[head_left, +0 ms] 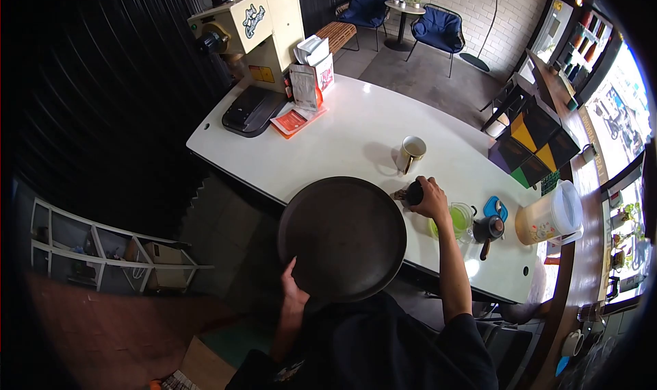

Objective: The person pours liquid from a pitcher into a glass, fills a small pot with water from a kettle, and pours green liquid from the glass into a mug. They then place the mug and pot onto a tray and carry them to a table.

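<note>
A large round dark tray (342, 239) is level in front of me, its far edge overlapping the white table (328, 147). My left hand (294, 288) grips its near left rim, the thumb on top and the fingers hidden below. Over the table, right of the tray, my right hand (431, 202) is closed around a small dark object (413, 193). A white mug (411, 154) with a gold handle stands just beyond that hand. To the right of my right wrist are a green-tinted glass vessel (457, 219) and a small dark pot (488, 230) with a wooden handle.
A cream machine (263, 34) stands at the table's far left, beside a black scale-like base (253, 111) and upright bags (308, 85). A translucent bucket (549, 214) stands at the right end, near a blue lid (495, 208). Blue chairs (439, 28) are behind.
</note>
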Tool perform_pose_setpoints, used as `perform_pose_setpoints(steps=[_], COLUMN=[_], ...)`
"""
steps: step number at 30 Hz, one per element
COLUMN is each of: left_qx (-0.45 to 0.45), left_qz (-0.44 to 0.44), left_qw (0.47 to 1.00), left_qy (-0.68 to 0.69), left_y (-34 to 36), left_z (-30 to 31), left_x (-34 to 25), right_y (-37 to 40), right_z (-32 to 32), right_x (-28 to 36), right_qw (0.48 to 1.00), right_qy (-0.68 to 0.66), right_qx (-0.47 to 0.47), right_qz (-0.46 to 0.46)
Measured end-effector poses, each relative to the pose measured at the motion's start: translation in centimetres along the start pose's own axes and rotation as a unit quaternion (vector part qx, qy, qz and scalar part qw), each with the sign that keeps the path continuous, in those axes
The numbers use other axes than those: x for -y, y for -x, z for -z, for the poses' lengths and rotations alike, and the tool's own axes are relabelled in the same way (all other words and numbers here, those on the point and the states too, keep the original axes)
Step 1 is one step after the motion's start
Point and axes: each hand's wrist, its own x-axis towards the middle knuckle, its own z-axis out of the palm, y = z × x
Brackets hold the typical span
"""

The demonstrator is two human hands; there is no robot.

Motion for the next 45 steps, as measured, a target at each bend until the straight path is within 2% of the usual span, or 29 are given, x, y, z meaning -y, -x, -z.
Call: perform_pose_setpoints(steps=[7,10,12,18,22,24,26,31,33,37,41,43,45], left_qx=[-0.027,-0.033,-0.02,-0.024,-0.004,0.039,0.034,0.046,-0.017,0.013,-0.037,-0.044,-0.094], left_qz=[-0.006,-0.012,0.009,-0.001,-0.042,-0.06,-0.073,-0.095,-0.098,-0.085,-0.082,-0.081,-0.09], left_qw=[1.0,0.999,1.0,1.0,0.999,0.997,0.995,0.991,0.992,0.993,0.995,0.996,0.991], left_qy=[-0.007,-0.012,0.007,0.019,0.035,0.034,0.057,0.083,0.082,0.083,0.038,0.013,-0.001], left_y=[0.3,0.1,0.1,0.3,0.9,1.2,1.3,1.7,1.8,1.0,-0.7,-1.4,-1.5], left_z=[-1.3,-0.3,-0.5,0.7,1.4,1.4,1.6,1.6,0.7,0.9,1.3,0.9,-0.2], left_x=[0.1,0.1,-0.1,-0.6,-1.1,-1.4,-1.6,-2.3,-2.5,-2.8,-2.7,-2.5,-2.4], right_y=[0.7,1.3,1.4,2.0,1.9,1.7,1.5,0.9,0.6,0.1,0.5,1.0,2.0], right_z=[1.9,2.8,2.3,0.1,-0.9,-1.8,-2.4,-3.4,-3.6,-3.2,0.9,3.3,6.0], right_x=[3.7,6.6,8.1,13.2,16.5,17.6,18.7,20.1,20.2,19.2,16.1,12.9,9.3], right_qw=[1.0,0.998,0.996,0.976,0.959,0.951,0.943,0.932,0.929,0.925,0.927,0.951,0.969], right_qy=[0.002,-0.011,-0.019,-0.053,-0.046,-0.044,-0.042,-0.046,-0.052,-0.096,-0.179,-0.185,-0.158], right_qx=[-0.007,0.015,0.024,0.067,0.123,0.128,0.132,0.143,0.154,0.168,0.095,-0.025,-0.118], right_qz=[0.009,0.056,0.089,0.201,0.252,0.278,0.303,0.329,0.332,0.328,0.317,0.246,0.149])
